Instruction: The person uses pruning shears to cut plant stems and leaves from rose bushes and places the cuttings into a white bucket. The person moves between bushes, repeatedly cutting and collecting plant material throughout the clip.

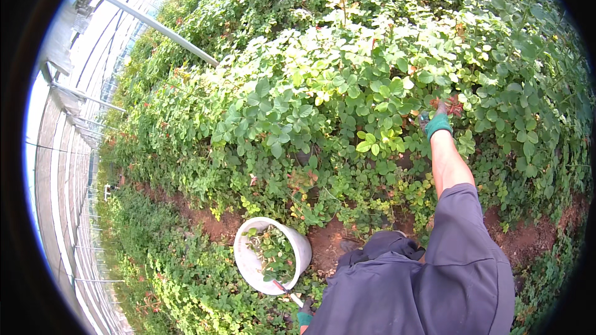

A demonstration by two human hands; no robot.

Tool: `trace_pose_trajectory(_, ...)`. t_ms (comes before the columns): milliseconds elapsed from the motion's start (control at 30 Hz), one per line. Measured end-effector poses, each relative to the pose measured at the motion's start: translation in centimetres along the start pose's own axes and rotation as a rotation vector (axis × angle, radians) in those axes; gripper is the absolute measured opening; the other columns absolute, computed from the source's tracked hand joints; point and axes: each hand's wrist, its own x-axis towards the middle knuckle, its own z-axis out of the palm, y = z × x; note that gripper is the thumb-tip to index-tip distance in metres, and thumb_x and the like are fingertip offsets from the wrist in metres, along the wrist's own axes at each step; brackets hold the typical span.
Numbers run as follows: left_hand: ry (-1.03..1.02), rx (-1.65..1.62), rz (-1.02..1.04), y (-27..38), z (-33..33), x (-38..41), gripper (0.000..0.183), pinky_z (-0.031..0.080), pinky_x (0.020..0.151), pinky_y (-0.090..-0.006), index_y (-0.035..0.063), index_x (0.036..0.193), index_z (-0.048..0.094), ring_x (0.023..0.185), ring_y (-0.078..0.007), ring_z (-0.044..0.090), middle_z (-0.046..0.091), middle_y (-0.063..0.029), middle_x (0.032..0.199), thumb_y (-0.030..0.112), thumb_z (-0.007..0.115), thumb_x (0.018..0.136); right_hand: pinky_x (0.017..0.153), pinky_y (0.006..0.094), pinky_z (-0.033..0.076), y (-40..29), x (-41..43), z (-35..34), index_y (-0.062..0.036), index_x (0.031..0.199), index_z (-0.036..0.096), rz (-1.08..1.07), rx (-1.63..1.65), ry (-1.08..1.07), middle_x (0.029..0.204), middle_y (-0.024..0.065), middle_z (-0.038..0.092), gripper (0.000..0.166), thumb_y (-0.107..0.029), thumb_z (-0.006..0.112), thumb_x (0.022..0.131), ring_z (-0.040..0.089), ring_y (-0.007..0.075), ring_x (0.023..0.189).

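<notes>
My right hand [436, 118], in a green and dark work glove, reaches into the leafy bushes at the right. It is right beside a cluster of reddish leaves [452, 106], and leaves partly cover its fingers, so its grip cannot be made out. Low in the view, my left hand [306, 311] wears a matching glove and is closed around a slim hand tool [294, 298] with white and red parts. The tool's red part lies over the near rim of a white plastic bucket [242, 263]. Cut leafy stems [278, 251] lie inside the bucket.
Dense green bushes [279, 116] form a bank in front of me. A strip of brown soil [326, 244] runs between it and low plants [186, 284] behind the bucket. A grey metal pole [153, 23] slants in from the greenhouse frame at the left.
</notes>
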Motion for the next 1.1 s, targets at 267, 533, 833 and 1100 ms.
trace_pose_trajectory(267,-0.085,-0.087,-0.029,4.3,3.9,-5.5,0.017,0.037,0.036,-0.0339,0.0079,0.079,0.05,0.039,-0.0183,0.042,0.044,-0.0035,0.052,0.016,0.064,0.082,0.054,0.0357,0.045,0.4,1.6,-2.8,-0.0203,0.118,0.042,-0.143,-0.224,0.107,0.086,0.0128,0.054,0.052,-0.052,0.059,0.08,0.054,0.0259,0.065)
trace_pose_trajectory(533,-0.043,0.033,-0.034,5.4,5.0,-6.6,0.019,0.038,0.038,-0.0402,0.0095,0.082,0.048,0.04,-0.0227,0.044,0.045,-0.0059,0.052,0.021,0.063,0.083,0.039,0.0333,0.039,-0.4,3.2,-4.7,-0.0147,0.097,0.047,-0.185,-0.405,0.028,0.061,0.0044,0.048,0.036,-0.046,0.059,0.085,0.047,0.0211,0.044)
trace_pose_trajectory(833,-0.064,-0.117,-0.084,3.1,4.6,-6.4,0.021,0.035,0.037,-0.0328,0.0072,0.085,0.05,0.042,-0.0171,0.043,0.047,-0.0041,0.056,0.017,0.068,0.078,0.035,0.0287,0.031,0.0,3.6,-7.2,-0.015,0.081,0.043,-0.219,-0.454,-0.259,0.053,0.0016,0.04,0.02,-0.026,0.053,0.094,0.036,0.0141,0.037)
trace_pose_trajectory(1100,-0.003,-0.184,-0.091,-0.9,1.7,-3.7,0.016,0.038,0.038,-0.0393,0.0072,0.081,0.052,0.039,-0.0217,0.045,0.045,-0.0062,0.051,0.019,0.062,0.082,0.037,0.0294,0.035,18.9,-5.3,-10.3,-0.0082,0.094,0.044,-0.051,-0.554,-0.319,0.058,0.0056,0.045,0.01,-0.01,0.053,0.09,0.042,0.0157,0.043)
